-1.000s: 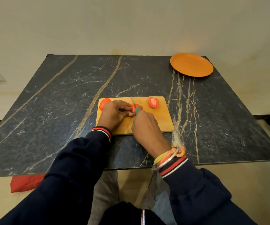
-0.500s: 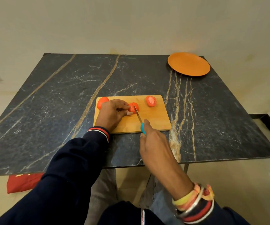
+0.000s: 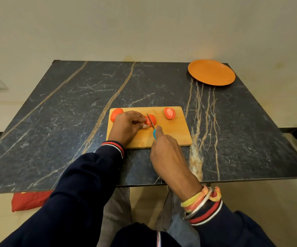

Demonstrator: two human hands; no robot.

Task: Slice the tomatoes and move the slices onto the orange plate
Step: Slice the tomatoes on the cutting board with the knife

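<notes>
Wooden and pale, one board [image 3: 170,135] lies on the dark veined bench [image 3: 54,122]. Three tomato pieces sit on the board. The left tomato [image 3: 115,113] is at the board's far left corner, partly hidden by the left hand [image 3: 126,126]. The middle tomato [image 3: 153,119] lies near the board's far edge, about midway along it. The half [image 3: 169,113] rests cut face up at the far edge, right of the middle piece and apart from it.

The left hand curls its fingers round the middle tomato and holds it down on the board. The right hand [image 3: 167,154] grips the blue handle of one knife [image 3: 154,134] over the board's near edge. The blade lies across the middle tomato, tip pointing away from the person, just beside the left fingertips.

One orange plate [image 3: 212,73] stands beyond the board and to its right, well apart from it, on the bench's far corner.

Both sleeves are dark with red and white cuffs. The right wrist carries coloured threads and one metal bangle [image 3: 200,206]. One red bundle [image 3: 28,200] lies on the floor, nearer than the board and to its left.
</notes>
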